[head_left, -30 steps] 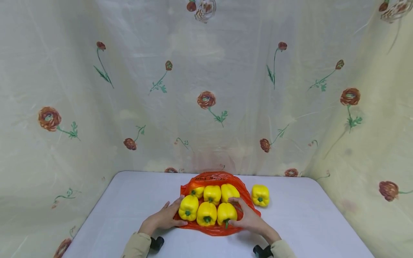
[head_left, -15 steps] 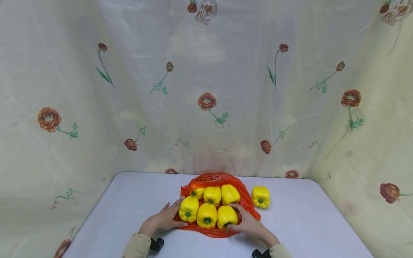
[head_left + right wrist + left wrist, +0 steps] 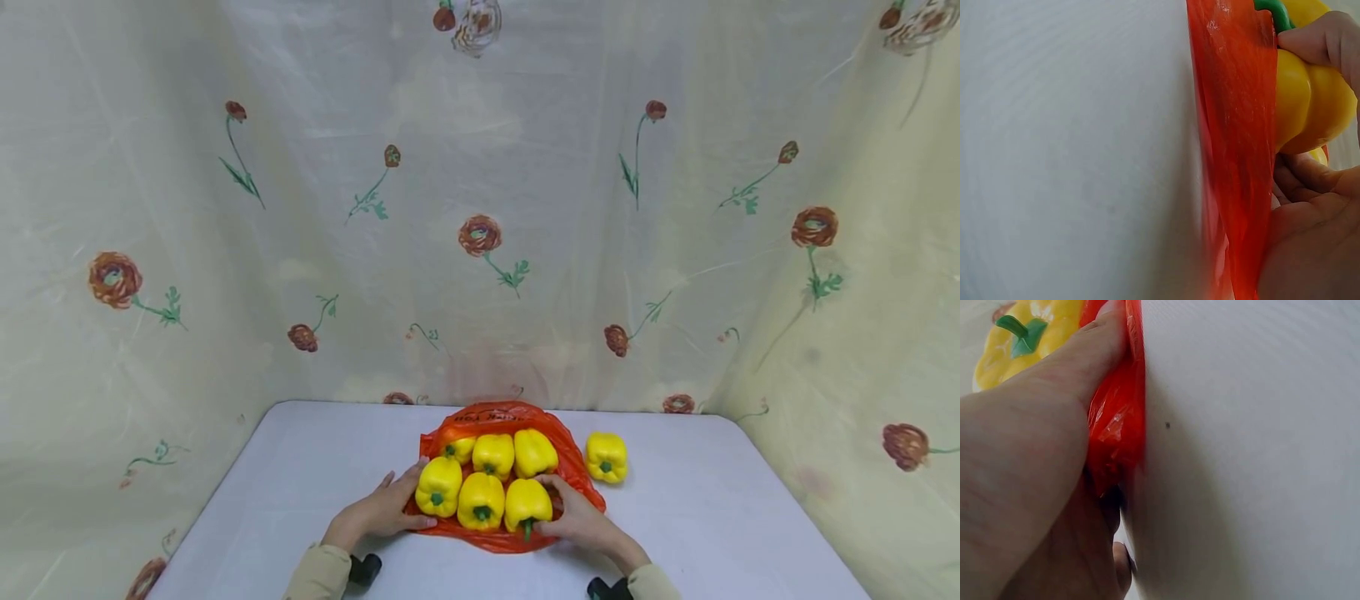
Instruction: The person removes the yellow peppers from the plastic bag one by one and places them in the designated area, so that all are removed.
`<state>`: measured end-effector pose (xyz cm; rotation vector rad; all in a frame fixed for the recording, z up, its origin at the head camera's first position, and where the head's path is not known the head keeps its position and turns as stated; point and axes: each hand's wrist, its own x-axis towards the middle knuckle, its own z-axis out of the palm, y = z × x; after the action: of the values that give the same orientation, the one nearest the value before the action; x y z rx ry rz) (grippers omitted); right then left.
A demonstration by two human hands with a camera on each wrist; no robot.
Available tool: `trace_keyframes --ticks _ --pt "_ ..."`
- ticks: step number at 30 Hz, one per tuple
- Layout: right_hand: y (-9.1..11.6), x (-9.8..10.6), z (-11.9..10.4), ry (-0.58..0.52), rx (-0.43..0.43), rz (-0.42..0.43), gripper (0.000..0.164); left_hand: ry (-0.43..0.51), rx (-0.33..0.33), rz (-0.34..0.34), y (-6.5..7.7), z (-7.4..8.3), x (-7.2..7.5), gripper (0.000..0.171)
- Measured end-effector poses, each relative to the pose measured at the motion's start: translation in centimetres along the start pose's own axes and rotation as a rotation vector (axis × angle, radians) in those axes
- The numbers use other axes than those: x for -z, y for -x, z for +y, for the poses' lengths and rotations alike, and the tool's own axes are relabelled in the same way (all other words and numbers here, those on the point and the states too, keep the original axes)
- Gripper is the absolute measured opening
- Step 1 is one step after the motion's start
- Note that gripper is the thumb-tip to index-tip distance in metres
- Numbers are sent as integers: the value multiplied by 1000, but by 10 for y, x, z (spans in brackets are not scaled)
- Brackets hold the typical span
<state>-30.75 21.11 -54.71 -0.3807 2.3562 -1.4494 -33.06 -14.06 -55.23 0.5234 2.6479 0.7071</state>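
Several yellow bell peppers with green stems lie in two rows on a red plastic bag (image 3: 510, 543), such as the front-middle pepper (image 3: 481, 498). My right hand (image 3: 581, 518) grips the front-right bell pepper (image 3: 527, 502), its thumb beside the stem and its fingers at the far side. In the right wrist view the thumb presses this pepper (image 3: 1310, 106) near its stem. My left hand (image 3: 384, 507) rests along the bag's left edge, fingers extended beside the front-left pepper (image 3: 438, 486). The left wrist view shows its thumb lying over the red plastic (image 3: 1116, 419).
One more yellow bell pepper (image 3: 606, 457) sits on the white table (image 3: 697, 517), right of the bag. A flower-printed curtain (image 3: 570, 275) hangs behind the table and along both sides. Black wrist cameras (image 3: 365, 568) are worn on both wrists.
The right hand has shifted slightly left and closer around the front-right pepper, whose stem has turned a little. The left hand and the other peppers stay where they were.
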Motion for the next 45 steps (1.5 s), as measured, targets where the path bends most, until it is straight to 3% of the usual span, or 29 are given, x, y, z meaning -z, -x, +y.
trace_keyframes --ticks 18,27,36,45 --pt "2 3 -6 30 28 57 75 3 1 3 1 1 0 103" --pt "7 13 -17 107 66 128 75 8 10 8 1 3 0 103" --pt "12 22 -30 77 45 180 77 17 2 2 3 3 2 102" --pt "18 25 -35 40 46 165 77 14 -1 3 2 3 1 102"
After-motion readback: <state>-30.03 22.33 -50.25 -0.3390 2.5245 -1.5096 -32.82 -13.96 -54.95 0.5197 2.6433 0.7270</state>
